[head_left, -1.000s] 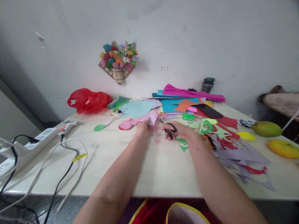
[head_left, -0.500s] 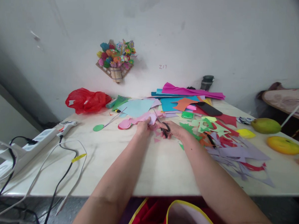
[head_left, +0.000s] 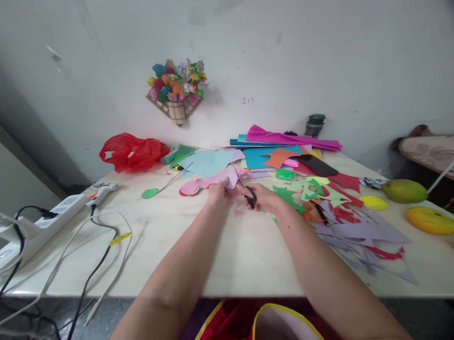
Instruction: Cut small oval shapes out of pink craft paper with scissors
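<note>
Near the middle of the table, my left hand (head_left: 218, 194) pinches a small piece of pale lilac paper (head_left: 232, 179). My right hand (head_left: 261, 195) is closed around the black handles of a pair of scissors (head_left: 251, 195), whose blades point up and left beside the paper. Pink paper (head_left: 211, 178) lies just behind my left hand, and pink discs (head_left: 190, 187) rest to its left. Small pink triangular scraps (head_left: 239, 212) are on the table under the scissors. A green paper disc (head_left: 149, 193) lies farther left, at the end of a thin stick.
Coloured paper scraps (head_left: 361, 230) spread to the right of my right arm. Mangoes (head_left: 432, 221) sit at the right edge. Paper sheets (head_left: 273, 157) and a dark phone (head_left: 318, 165) lie at the back, a red plastic bag (head_left: 131, 152) back left. A power strip (head_left: 57, 217) with cables occupies the left.
The scissors have turned very slightly in my right hand. Otherwise my hands, the lilac paper and the things on the table look almost the same.
</note>
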A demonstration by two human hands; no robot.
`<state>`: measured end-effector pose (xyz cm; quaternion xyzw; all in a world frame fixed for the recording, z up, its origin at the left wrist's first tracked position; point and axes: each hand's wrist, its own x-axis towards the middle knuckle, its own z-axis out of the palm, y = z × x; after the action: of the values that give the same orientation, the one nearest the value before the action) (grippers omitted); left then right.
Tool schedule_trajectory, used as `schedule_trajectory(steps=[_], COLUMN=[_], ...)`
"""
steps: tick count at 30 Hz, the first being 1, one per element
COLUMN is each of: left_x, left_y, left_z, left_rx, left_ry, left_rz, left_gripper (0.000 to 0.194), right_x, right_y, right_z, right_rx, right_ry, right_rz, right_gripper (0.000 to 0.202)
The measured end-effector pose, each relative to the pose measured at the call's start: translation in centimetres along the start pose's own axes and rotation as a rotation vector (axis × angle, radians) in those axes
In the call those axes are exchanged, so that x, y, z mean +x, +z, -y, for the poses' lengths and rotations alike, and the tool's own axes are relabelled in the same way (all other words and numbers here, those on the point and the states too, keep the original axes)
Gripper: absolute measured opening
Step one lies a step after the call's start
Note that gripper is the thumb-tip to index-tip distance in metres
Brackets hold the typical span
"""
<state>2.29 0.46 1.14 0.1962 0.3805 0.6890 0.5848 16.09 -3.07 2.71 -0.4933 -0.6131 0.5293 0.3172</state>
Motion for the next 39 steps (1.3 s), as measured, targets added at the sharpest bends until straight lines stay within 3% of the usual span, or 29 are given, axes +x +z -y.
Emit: schedule_trajectory(steps=[17,39], left_x=[-0.3,0.2], left_y=[-0.1,-0.2], left_z=[-0.3,-0.3], left_rx=[0.143,0.150], left_ry=[0.034,0.024], left_rz=[-0.002,-0.004], left_gripper=[0.012,0.019], right_x=[-0.4,-0.9], right_y=[0.6,0.6], right_z=[0.8,1.5], right_rx=[-0.102,-0.151], right_ry=[0.026,0.020], right_rz=[-0.049,-0.073], right_gripper=[0.030,0.023])
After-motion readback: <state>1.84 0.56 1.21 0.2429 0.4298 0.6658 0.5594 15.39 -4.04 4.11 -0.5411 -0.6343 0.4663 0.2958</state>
